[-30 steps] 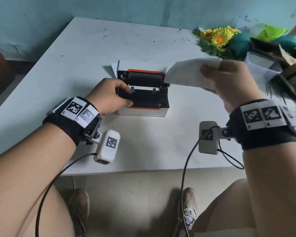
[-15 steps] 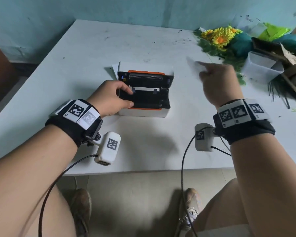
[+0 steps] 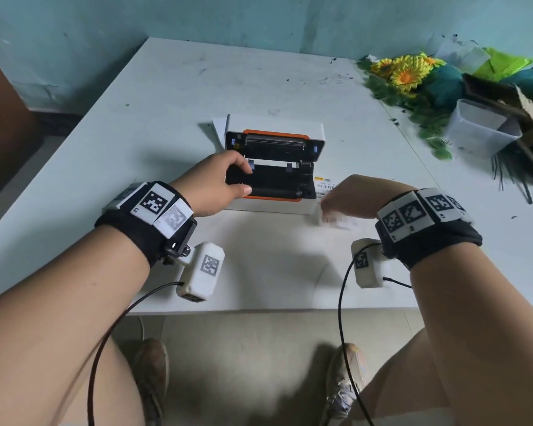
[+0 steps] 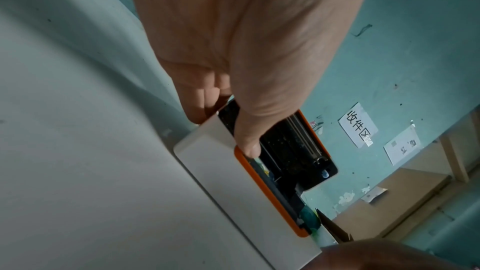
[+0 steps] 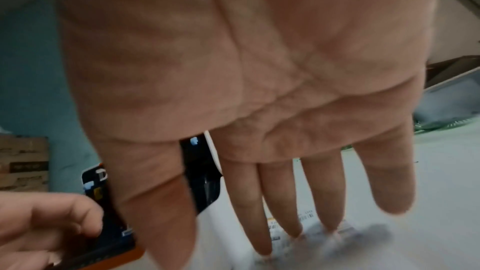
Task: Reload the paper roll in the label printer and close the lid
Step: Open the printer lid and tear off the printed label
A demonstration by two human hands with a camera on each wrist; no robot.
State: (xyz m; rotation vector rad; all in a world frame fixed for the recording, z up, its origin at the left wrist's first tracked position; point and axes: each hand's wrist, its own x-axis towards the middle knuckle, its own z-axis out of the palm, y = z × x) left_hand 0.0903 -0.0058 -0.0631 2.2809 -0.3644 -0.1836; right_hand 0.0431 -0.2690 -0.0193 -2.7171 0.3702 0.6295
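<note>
The white label printer with orange trim sits mid-table, its lid standing open and the black paper bay showing no roll. My left hand grips the printer's left end, thumb on the front rim and fingers curled over the side. My right hand is low beside the printer's right side with straight, spread fingers. Their tips touch blurred white label paper lying on the table. More printed labels lie against the printer's right wall.
Artificial sunflowers, a clear plastic tub and a torn cardboard box crowd the back right corner. A white sheet pokes out behind the printer. The table's front edge runs just below my wrists.
My right hand, which held a white sheet up to the right of the printer, has swung down to the table beside it and opened. The left hand has stayed on the printer.
</note>
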